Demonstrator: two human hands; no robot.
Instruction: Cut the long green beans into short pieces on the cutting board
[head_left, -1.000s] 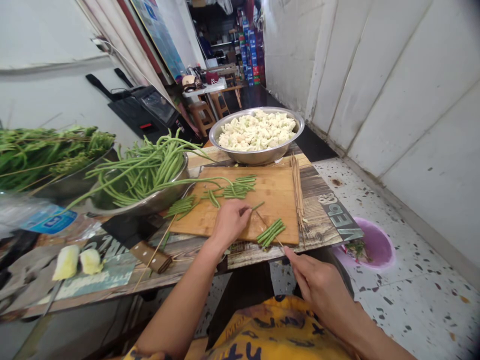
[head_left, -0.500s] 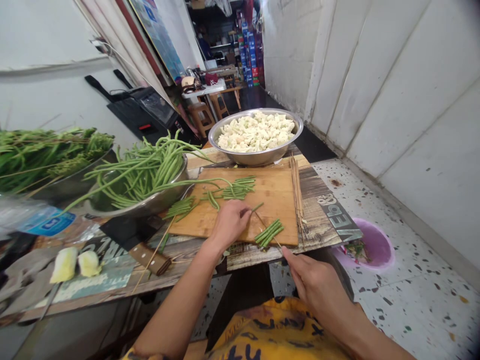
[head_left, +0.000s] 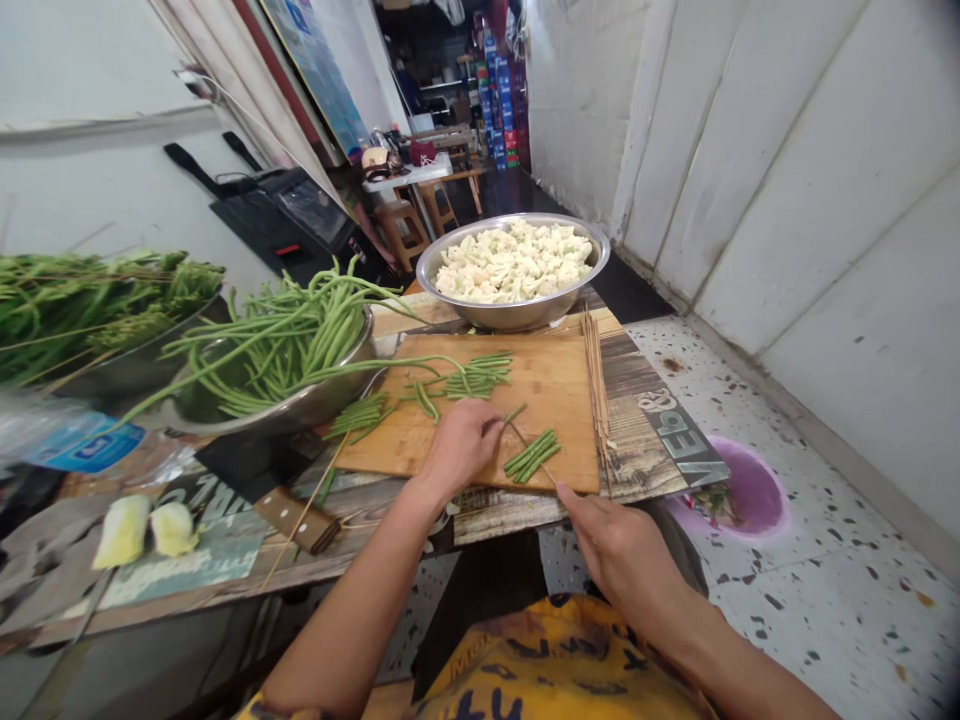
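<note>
Pinching bean [head_left: 514,413] in left hand [head_left: 463,447] above board [head_left: 555,380], skewer [head_left: 550,475] in right hand [head_left: 611,535], risking jab from any slip.

Food-preparation spot, apparently in small eatery or shop: short-cut green bean pieces [head_left: 480,378] on rectangular wooden cutting board [head_left: 551,375]; wide, round stainless-steel bowl [head_left: 517,317] heaped with pale cauliflower florets [head_left: 517,265]. Beyond: brown stools [head_left: 401,230] beside small white table [head_left: 409,177], tall stack of blue and red boxes [head_left: 499,105]. Speckled terrazzo floor [head_left: 832,570].
</note>
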